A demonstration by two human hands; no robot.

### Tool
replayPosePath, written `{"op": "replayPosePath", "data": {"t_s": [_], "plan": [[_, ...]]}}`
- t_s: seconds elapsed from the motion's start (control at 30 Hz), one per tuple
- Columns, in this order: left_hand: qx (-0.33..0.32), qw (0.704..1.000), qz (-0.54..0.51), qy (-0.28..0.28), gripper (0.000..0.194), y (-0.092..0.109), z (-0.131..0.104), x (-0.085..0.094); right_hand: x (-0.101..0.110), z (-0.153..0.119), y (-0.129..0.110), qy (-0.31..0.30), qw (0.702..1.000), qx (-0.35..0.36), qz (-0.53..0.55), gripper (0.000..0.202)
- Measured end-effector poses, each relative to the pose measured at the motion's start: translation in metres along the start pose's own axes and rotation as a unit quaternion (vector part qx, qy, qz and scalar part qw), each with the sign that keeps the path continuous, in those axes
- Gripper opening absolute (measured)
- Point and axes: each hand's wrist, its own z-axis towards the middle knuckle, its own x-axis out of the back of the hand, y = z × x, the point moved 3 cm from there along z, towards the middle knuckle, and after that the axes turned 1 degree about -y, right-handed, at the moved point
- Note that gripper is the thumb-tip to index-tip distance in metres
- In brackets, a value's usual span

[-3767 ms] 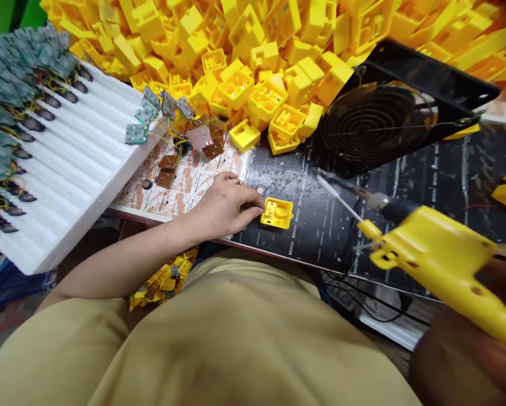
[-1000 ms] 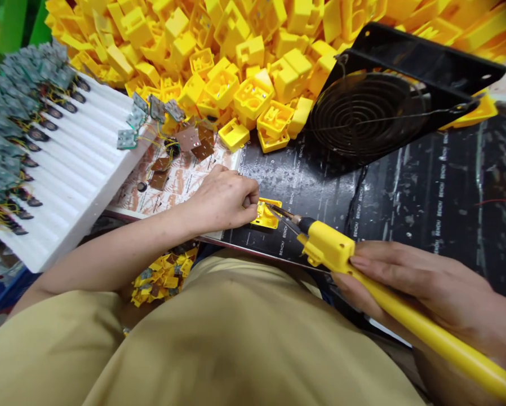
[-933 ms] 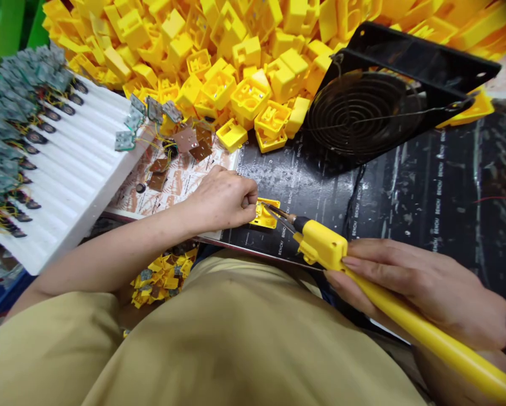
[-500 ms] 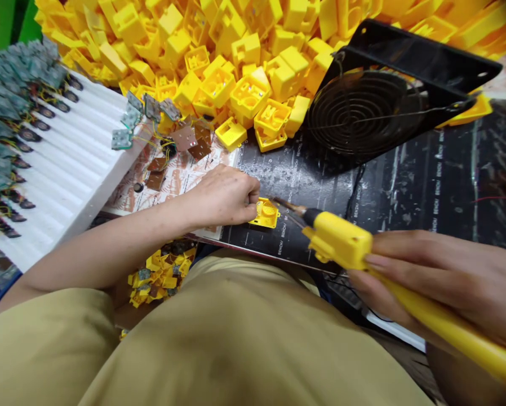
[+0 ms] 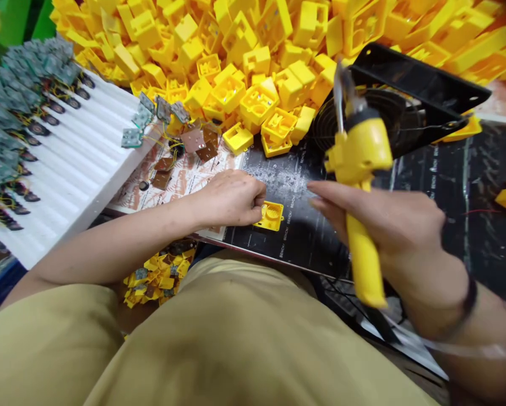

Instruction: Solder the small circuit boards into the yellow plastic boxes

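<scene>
My left hand (image 5: 235, 197) is closed at the left edge of a small yellow plastic case (image 5: 273, 217) lying open side up on the black bench surface (image 5: 310, 237). Its fingers grip the case at that edge; the fingertips are partly hidden. My right hand (image 5: 399, 231) holds a yellow soldering tool (image 5: 363, 248) by its handle, raised over the bench to the right of the case. The tool stands nearly upright, its blurred metal tip pointing up in front of the black fan (image 5: 422, 84).
A large heap of yellow plastic cases (image 5: 257, 104) fills the back. At left, a white foam tray (image 5: 88, 152) bears rows of circuit boards (image 5: 8, 113) with wires and round parts. Loose brown boards (image 5: 162, 179) lie beside it. Below the bench edge is a pile of yellow pieces (image 5: 158, 279).
My right hand has swung the soldering tool up and away from the yellow case, its tip turning from leftward to upward. My left hand stays at the case.
</scene>
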Motion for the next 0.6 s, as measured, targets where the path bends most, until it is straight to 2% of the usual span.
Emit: {"op": "replayPosePath", "data": {"t_s": [0.03,0.1,0.2,0.27,0.33,0.4,0.47,0.53,0.6], "plan": [[-0.002,1.000,-0.005,0.007,0.018,0.000,0.000,-0.002,-0.012,0.014,0.005,0.002,1.000,0.020,-0.015,0.016],[-0.005,1.000,-0.018,0.020,0.017,0.000,0.000,-0.004,-0.040,0.040,0.020,-0.028,0.999,0.009,-0.033,0.018],[-0.015,0.999,-0.033,0.040,0.016,-0.002,-0.005,-0.003,-0.076,0.069,0.038,-0.087,0.994,-0.040,-0.055,0.038],[-0.026,0.997,-0.035,0.057,0.015,-0.006,-0.014,0.002,-0.087,0.077,0.042,-0.130,0.988,-0.066,-0.048,0.049],[-0.030,0.996,-0.038,0.076,0.019,-0.011,-0.024,0.007,-0.081,0.073,0.038,-0.137,0.988,-0.063,-0.033,0.045],[-0.052,0.994,-0.049,0.089,0.026,-0.013,-0.031,0.005,-0.062,0.060,0.028,-0.120,0.992,-0.039,-0.011,0.031],[-0.112,0.987,-0.061,0.098,0.037,-0.009,-0.031,-0.004,-0.038,0.040,0.018,-0.109,0.994,-0.020,0.007,0.024],[-0.171,0.977,-0.054,0.113,0.048,-0.002,-0.026,-0.016,-0.017,0.017,0.008,-0.071,0.997,-0.002,0.013,0.024],[-0.178,0.975,-0.034,0.128,0.046,0.000,-0.025,-0.023,-0.010,-0.005,0.003,-0.083,0.997,0.004,0.005,0.024]]}}
